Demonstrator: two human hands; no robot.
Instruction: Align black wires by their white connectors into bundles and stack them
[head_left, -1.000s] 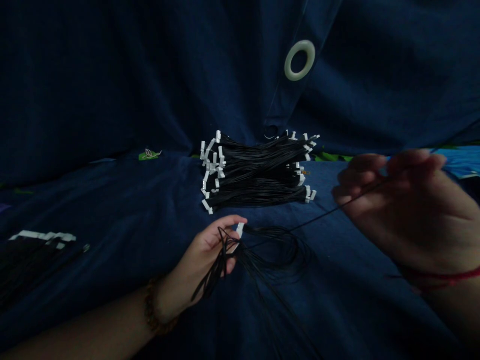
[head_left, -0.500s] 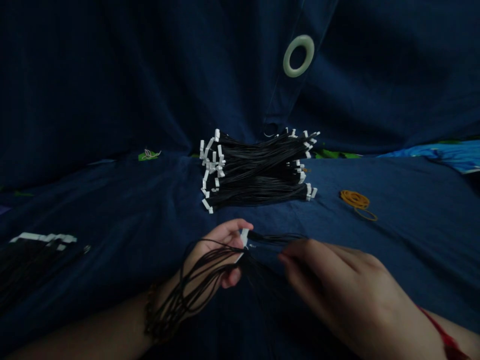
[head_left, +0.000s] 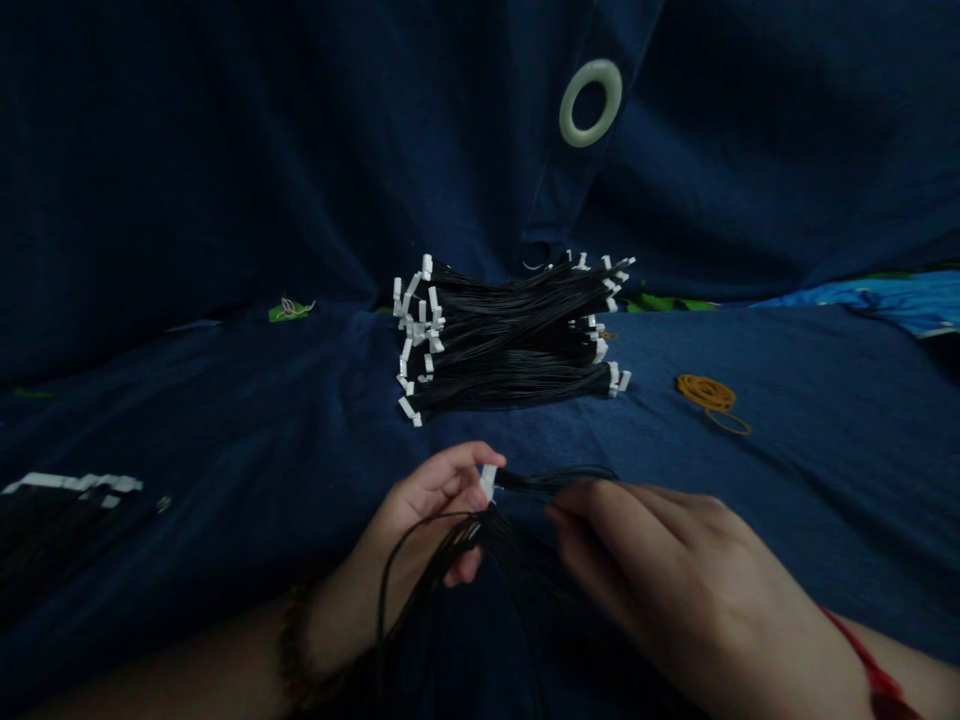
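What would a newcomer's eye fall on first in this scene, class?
The eye goes first to the stacked bundle of black wires tipped with white connectors, at the centre of the navy cloth. Just below it, the left hand grips a white connector with loose black wires trailing, the right hand close beside them. Higher up, a pale ring grommet stands out against the dark fabric.

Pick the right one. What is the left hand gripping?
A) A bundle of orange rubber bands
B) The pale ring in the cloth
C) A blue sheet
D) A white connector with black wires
D: the left hand pinches the white connector between its fingers, with black wires running from it.
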